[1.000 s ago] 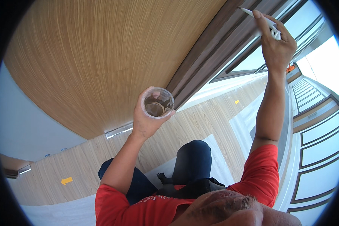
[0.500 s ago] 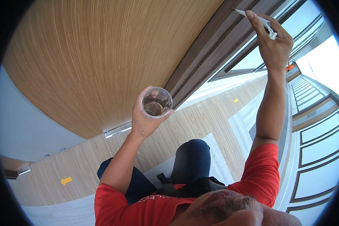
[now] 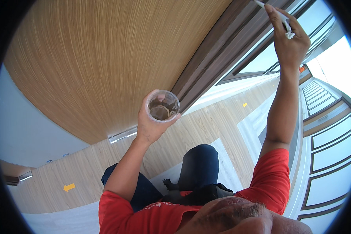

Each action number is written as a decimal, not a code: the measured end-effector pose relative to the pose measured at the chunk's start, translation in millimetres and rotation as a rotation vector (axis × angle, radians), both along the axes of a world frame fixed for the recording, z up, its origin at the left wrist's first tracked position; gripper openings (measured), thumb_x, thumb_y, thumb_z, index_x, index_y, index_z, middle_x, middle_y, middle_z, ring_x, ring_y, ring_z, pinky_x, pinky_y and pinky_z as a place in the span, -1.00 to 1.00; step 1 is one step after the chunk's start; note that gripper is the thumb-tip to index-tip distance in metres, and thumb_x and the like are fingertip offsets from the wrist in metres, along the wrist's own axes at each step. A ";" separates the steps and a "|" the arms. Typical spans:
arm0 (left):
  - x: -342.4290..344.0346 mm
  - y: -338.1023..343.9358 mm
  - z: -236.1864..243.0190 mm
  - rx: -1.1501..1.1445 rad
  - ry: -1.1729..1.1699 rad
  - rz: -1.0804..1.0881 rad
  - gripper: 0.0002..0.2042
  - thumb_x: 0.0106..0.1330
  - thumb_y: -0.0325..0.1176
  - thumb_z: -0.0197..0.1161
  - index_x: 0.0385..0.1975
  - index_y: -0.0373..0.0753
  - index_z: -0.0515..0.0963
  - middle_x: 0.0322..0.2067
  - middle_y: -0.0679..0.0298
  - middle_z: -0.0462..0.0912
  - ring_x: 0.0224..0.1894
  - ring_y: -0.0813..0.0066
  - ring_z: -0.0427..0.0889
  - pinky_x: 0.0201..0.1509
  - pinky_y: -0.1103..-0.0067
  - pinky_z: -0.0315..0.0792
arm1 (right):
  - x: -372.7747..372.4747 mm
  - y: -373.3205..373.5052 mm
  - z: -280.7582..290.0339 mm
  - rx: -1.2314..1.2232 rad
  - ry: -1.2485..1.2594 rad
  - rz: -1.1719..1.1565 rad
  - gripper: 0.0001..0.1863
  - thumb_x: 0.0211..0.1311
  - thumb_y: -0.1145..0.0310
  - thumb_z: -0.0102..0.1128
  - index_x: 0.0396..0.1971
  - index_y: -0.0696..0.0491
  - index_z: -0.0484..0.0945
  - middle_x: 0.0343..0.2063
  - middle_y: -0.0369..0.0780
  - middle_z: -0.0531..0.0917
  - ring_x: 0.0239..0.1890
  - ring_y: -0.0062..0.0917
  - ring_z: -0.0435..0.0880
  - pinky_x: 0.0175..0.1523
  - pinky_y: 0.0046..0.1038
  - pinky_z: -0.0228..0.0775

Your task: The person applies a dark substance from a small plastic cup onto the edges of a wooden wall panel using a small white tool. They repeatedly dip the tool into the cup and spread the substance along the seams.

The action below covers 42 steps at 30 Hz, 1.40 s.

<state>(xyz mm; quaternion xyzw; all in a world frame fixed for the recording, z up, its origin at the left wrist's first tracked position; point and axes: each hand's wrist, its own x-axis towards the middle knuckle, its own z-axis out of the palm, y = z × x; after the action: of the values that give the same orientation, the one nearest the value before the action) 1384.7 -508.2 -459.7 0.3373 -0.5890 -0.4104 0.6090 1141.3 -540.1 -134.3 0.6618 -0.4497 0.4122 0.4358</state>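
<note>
My left hand is wrapped round a clear plastic cup, held near the wood-grain door panel. A little brownish liquid covers the cup's bottom. High at the upper right, my right hand pinches a slim white brush between thumb and fingers. Its narrow end points up and left at the dark brown frame, close to the picture's top edge. Whether the tip touches the frame I cannot tell. A crumpled white bit sticks out at the brush's rear end, below my fingers.
The wood-grain panel fills the upper left, with a metal strip at its foot. Glazed panes stand beyond the frame on the right. Yellow arrow stickers mark the plank floor. My bent knees are below.
My right hand has moved slightly up and to the right with the brush, whose tip now reaches the top edge. The left hand and cup have hardly moved.
</note>
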 end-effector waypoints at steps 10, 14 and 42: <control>-0.5 0.3 2.5 0.000 -0.011 0.005 -0.13 -0.06 -0.40 0.70 0.30 -0.31 0.35 0.05 0.17 0.56 0.13 0.37 0.54 0.29 0.41 0.45 | 8.9 21.0 -54.3 0.349 -0.009 0.143 -0.64 0.26 0.07 0.47 -0.23 0.10 0.82 -0.52 -0.25 0.77 -0.58 -0.68 0.67 -0.51 -0.66 0.37; -0.3 1.9 6.6 0.019 -0.008 -0.008 -0.14 -0.06 -0.40 0.71 0.29 -0.32 0.36 0.05 0.17 0.56 0.13 0.37 0.55 0.27 0.41 0.45 | -5.1 20.7 -74.9 0.490 -0.018 0.186 -0.64 0.26 0.12 0.47 -0.18 0.13 0.78 -0.53 -0.23 0.77 -0.55 -0.65 0.69 -0.50 -0.67 0.36; -5.6 -4.2 -6.1 0.056 -0.006 -0.039 -0.13 -0.06 -0.51 0.68 0.31 -0.35 0.32 0.07 0.15 0.53 0.14 0.35 0.53 0.23 0.42 0.52 | -35.1 6.8 -133.7 0.419 -0.101 0.382 -0.73 0.32 0.28 0.41 -0.09 0.12 0.76 -0.36 -0.16 0.79 -0.44 -0.49 0.73 -0.38 -0.52 0.52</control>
<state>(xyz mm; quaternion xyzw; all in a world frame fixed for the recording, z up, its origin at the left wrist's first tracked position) 1379.1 -512.4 -465.8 0.3440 -0.5856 -0.4373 0.5895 1106.1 -533.4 -268.0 0.7887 -0.4135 0.4172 0.1813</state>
